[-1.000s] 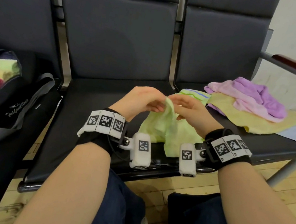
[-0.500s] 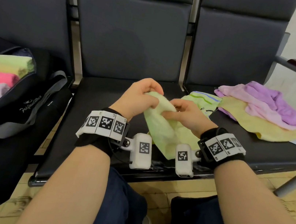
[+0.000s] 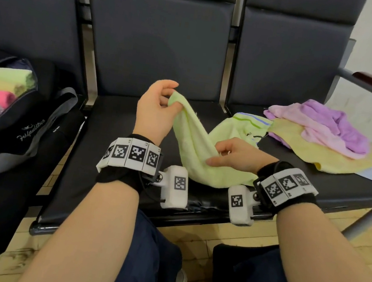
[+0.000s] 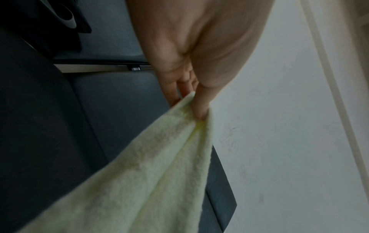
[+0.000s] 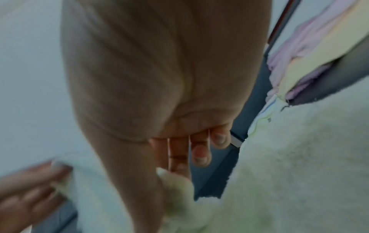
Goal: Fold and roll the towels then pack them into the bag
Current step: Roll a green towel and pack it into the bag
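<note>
Overhead, left grip (image 3: 158,110) and right grip (image 3: 238,156) both pinching green towel (image 3: 193,147).

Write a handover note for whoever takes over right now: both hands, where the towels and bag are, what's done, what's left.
Left hand pinches a corner of the pale green terry towel, lifted above the dark middle seat.
Right hand pinches the same towel lower down.
Black fabric bag on the left seat holds rolled towels.
Crumpled purple, pink and yellow towels lie on the right seat.
Left: fold, roll and pack the green towel, then that pile.
</note>
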`<state>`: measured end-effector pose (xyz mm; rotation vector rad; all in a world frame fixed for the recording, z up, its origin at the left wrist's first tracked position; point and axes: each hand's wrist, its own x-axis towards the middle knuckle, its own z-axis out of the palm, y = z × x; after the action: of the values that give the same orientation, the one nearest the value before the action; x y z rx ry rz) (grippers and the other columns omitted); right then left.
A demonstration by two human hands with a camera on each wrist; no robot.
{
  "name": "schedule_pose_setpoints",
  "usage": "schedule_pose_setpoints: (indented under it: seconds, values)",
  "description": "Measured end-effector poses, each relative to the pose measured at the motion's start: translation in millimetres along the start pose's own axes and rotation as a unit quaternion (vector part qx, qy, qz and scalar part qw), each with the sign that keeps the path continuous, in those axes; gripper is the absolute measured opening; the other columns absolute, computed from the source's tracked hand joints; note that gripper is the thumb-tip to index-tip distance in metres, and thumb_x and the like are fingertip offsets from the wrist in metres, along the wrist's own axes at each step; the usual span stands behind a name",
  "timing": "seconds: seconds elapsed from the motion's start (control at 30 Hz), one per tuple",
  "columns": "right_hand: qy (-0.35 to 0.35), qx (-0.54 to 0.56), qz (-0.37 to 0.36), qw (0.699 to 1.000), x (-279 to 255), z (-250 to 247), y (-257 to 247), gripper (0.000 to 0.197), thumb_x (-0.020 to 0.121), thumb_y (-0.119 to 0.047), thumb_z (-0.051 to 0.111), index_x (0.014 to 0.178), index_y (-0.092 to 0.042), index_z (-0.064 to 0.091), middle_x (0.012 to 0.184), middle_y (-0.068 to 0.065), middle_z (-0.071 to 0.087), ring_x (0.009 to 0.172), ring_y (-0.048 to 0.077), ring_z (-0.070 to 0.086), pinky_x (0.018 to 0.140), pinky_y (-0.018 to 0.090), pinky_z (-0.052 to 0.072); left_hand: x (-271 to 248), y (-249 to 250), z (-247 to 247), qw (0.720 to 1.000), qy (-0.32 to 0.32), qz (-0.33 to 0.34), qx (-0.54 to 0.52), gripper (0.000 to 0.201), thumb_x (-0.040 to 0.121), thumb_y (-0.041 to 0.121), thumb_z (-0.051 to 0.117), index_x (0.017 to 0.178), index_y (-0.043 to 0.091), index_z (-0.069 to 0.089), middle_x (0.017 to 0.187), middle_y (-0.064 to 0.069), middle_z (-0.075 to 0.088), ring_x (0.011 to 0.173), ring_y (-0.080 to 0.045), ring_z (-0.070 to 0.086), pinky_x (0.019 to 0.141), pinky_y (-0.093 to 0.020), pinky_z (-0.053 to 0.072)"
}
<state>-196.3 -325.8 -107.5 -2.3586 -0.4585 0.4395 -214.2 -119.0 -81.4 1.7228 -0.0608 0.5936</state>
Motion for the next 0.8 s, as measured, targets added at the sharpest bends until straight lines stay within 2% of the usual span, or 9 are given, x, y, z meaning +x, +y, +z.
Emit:
schedule_pose_setpoints:
  seconds: [0.07,0.13,0.2,0.3,0.4,0.47,0.53,0.63,0.8]
  values:
    - [-0.002,-0.084,0.014,0.996,5,5,4,0.025,0.084,-0.03,0.073,0.068,-0.019,0.057,0.075,-0.009,0.047,0.067,0.008,0.044,0.066,0.021,0.034,2,-1,-2,1.0,0.012,0.0,-0.024,0.038,0.085,0.001,0.062,0.117,0.02,0.058,0.104,0.0,0.058,0.08,-0.008,0.058,0.076,-0.018,0.05]
    - [0.012,-0.125,0.012,0.992,12,10,11,0.025,0.085,-0.026,0.071,0.069,-0.014,0.055,0.083,-0.006,0.05,0.076,0.013,0.047,0.069,0.023,0.036,3,0,-4,0.999,0.029,0.003,-0.043,0.034,0.085,0.003,0.064,0.114,0.022,0.059,0.111,-0.004,0.059,0.082,-0.003,0.061,0.075,-0.014,0.05]
    - [0.061,-0.149,0.011,0.987,16,12,14,0.026,0.088,-0.023,0.066,0.083,0.001,0.062,0.087,0.002,0.052,0.082,0.021,0.049,0.073,0.029,0.039,2,1,-4,0.998,0.049,0.02,-0.039,0.026,0.085,0.005,0.065,0.1,0.026,0.063,0.113,-0.007,0.06,0.079,0.002,0.062,0.071,-0.011,0.048]
    - [0.214,-0.134,0.065,0.966,22,6,23,0.021,0.095,-0.022,0.053,0.104,-0.007,0.064,0.087,0.004,0.056,0.086,0.025,0.055,0.078,0.032,0.044,3,-3,-5,0.997,0.073,0.028,-0.008,0.025,0.082,0.007,0.068,0.081,0.031,0.061,0.109,-0.007,0.061,0.08,0.001,0.061,0.075,-0.017,0.051]
    - [0.46,0.114,0.042,0.88,18,-2,24,0.012,0.097,-0.014,0.04,0.102,-0.014,0.051,0.083,0.014,0.064,0.073,0.023,0.061,0.077,0.039,0.053,3,-8,-5,0.996,0.082,0.023,0.031,0.019,0.08,0.009,0.07,0.077,0.026,0.062,0.1,0.003,0.058,0.08,-0.003,0.06,0.076,-0.021,0.05]
    - [0.573,0.207,-0.048,0.791,7,-8,10,0.008,0.1,-0.012,0.038,0.102,-0.017,0.043,0.08,0.006,0.06,0.063,0.002,0.053,0.065,0.019,0.046,4,-10,-3,0.99,0.09,0.041,0.097,0.014,0.079,0.016,0.073,0.077,0.025,0.062,0.09,0.009,0.055,0.079,-0.008,0.055,0.076,-0.021,0.046]
    - [0.612,0.188,-0.137,0.756,-3,-8,-10,0.01,0.101,-0.014,0.038,0.107,-0.021,0.039,0.078,-0.007,0.05,0.061,-0.005,0.045,0.061,0.01,0.037,5,-9,-2,0.988,0.114,0.027,0.104,0.015,0.08,0.019,0.073,0.075,0.023,0.059,0.088,0.006,0.056,0.073,-0.007,0.053,0.071,-0.015,0.044]
    - [0.566,0.097,-0.169,0.801,-3,0,-22,0.013,0.102,-0.02,0.039,0.114,-0.022,0.043,0.08,-0.01,0.052,0.069,-0.005,0.051,0.066,0.011,0.04,6,-5,-4,0.98,0.192,-0.039,-0.028,0.022,0.084,0.01,0.065,0.073,0.021,0.051,0.083,-0.005,0.063,0.068,-0.015,0.066,0.063,-0.025,0.052]
    - [0.375,-0.087,-0.006,0.923,18,6,9,0.017,0.093,-0.029,0.055,0.094,-0.017,0.066,0.074,0.003,0.06,0.072,0.022,0.056,0.069,0.033,0.043,7,-7,-12,0.954,0.267,-0.052,-0.124,0.017,0.085,0.009,0.062,0.08,0.023,0.054,0.094,0.0,0.066,0.082,-0.006,0.065,0.073,-0.024,0.053]
